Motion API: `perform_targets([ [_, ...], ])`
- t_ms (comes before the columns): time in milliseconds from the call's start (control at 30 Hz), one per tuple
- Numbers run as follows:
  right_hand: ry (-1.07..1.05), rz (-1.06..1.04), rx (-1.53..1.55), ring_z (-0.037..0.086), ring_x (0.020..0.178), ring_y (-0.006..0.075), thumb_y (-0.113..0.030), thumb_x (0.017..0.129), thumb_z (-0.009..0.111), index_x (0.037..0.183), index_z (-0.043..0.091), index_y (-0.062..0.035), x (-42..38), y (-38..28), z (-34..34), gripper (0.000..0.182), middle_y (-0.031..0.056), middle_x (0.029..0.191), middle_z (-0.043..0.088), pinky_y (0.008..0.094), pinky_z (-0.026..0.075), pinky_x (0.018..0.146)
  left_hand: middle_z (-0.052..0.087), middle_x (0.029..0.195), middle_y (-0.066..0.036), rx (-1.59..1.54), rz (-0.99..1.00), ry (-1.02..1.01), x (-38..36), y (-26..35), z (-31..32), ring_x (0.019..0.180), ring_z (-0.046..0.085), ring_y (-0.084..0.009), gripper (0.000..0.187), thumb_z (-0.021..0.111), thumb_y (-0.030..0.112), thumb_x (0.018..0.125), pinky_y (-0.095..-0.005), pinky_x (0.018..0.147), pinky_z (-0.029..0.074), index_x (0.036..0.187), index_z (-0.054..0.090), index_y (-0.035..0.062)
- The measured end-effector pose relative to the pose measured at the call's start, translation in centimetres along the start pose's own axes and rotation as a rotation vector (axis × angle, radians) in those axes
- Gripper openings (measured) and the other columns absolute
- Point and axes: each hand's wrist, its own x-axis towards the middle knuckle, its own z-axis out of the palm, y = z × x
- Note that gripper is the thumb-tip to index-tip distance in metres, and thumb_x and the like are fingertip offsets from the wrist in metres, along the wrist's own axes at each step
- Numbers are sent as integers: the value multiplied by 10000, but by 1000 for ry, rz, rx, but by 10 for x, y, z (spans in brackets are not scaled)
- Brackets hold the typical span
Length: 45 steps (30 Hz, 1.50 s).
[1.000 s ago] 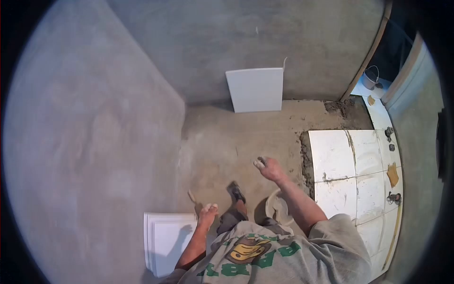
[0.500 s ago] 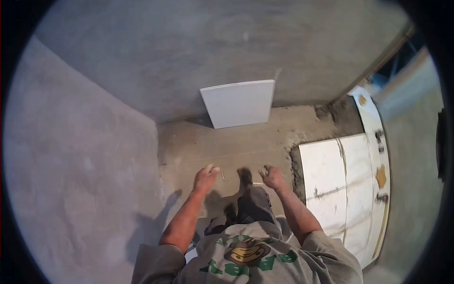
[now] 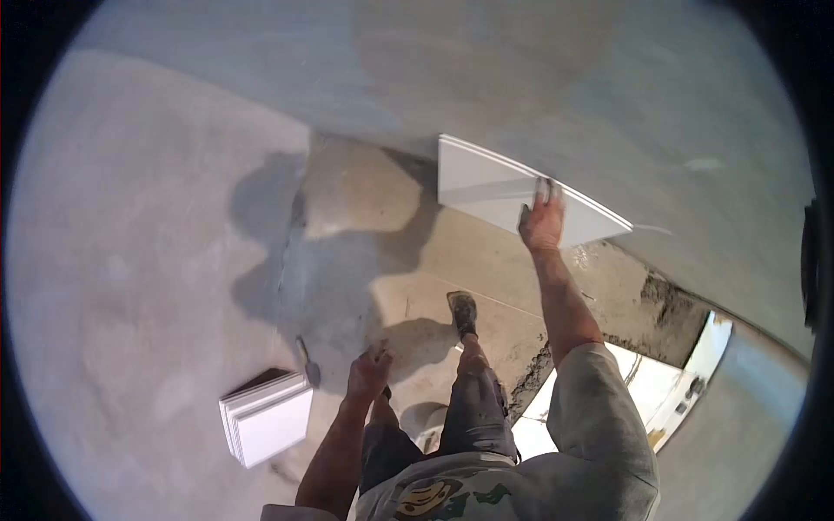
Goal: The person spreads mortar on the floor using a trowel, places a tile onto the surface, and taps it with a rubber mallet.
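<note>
Two or so large white tiles [image 3: 486, 182] lean against the far wall, their edges showing at the top. My right hand [image 3: 545, 217] grips the top edge, fingers over it and the thumb on the front face. My left hand [image 3: 372, 372] hangs low over the floor in front of my legs, its fingers curled together. Whether something small is in it I cannot make out. Nearest to it on the left, a trowel [image 3: 308, 365] lies on the floor against the wall.
Several smaller white tiles [image 3: 271, 425] stand stacked against the left wall. To the right, laid white tiles [image 3: 625, 369] cover part of the floor, with dark mortar [image 3: 534, 378] along their edge. A round, pale container [image 3: 426, 417] sits by my legs.
My view has turned to the left and nearer the far wall. My right hand has reached forward and taken hold of the leaning tile. The tile stack and trowel have come into view.
</note>
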Motion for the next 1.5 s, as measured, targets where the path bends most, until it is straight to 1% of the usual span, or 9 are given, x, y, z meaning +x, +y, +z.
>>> perform_targets([
  [100,20,24,-49,235,1396,394,-209,844,609,1489,218,-24,0,-2,8,776,205,1503,249,495,213,1153,648,1129,-227,139,227,124,8,-7,0,1051,624,-381,368,555,286,927,-427,897,503,1204,609,50],
  [367,-81,23,-58,227,1391,428,-164,799,621,1491,170,23,2,2,4,847,246,1473,252,506,237,1133,670,1086,-204,-101,-15,0,39,63,31,1004,656,-305,421,532,323,955,-360,894,491,1235,582,12],
  [500,7,-56,17,277,1360,418,-200,799,642,1467,239,5,0,9,7,807,239,1427,313,525,266,1092,663,988,-179,-123,424,100,63,90,55,902,663,-351,211,576,189,925,-416,770,540,1106,618,90],
  [800,-665,-278,-15,631,818,384,-215,855,577,1084,598,-1,10,49,1,314,201,878,621,447,534,774,672,1065,-203,-66,114,128,17,61,46,960,664,-351,352,591,286,922,-406,836,527,1154,614,22],
  [933,-729,-236,-88,648,840,402,-233,827,630,996,611,-61,-27,68,40,242,206,855,664,513,510,748,664,1095,-211,-65,24,199,-32,-20,37,971,664,-352,334,584,272,922,-399,848,528,1145,627,27],
  [1033,-683,-70,437,643,827,418,-210,822,616,955,607,-44,-32,73,55,213,206,842,666,520,507,748,667,1077,-192,-161,-237,301,-60,-64,35,937,664,-357,271,598,237,898,-414,835,532,1089,648,50],
  [1133,-842,-388,-37,638,683,266,-136,860,539,898,609,-77,-16,41,14,99,106,730,634,416,504,569,672,972,-152,-73,-149,278,-81,-91,35,844,658,-329,232,586,266,873,-424,789,530,965,650,63],
  [1367,-861,-449,256,547,493,147,-197,916,492,769,634,-111,4,64,44,222,5,584,551,307,468,454,658,1117,-197,-260,-305,291,-98,-78,65,1048,626,-366,411,557,379,916,-424,928,481,1173,628,65],
  [1500,-678,-793,-71,561,544,208,-197,893,507,786,650,-83,-3,43,44,212,56,611,572,362,490,512,617,1206,-210,-360,-373,261,-131,-57,23,1158,571,-356,474,530,401,922,-428,977,439,1224,595,40],
])
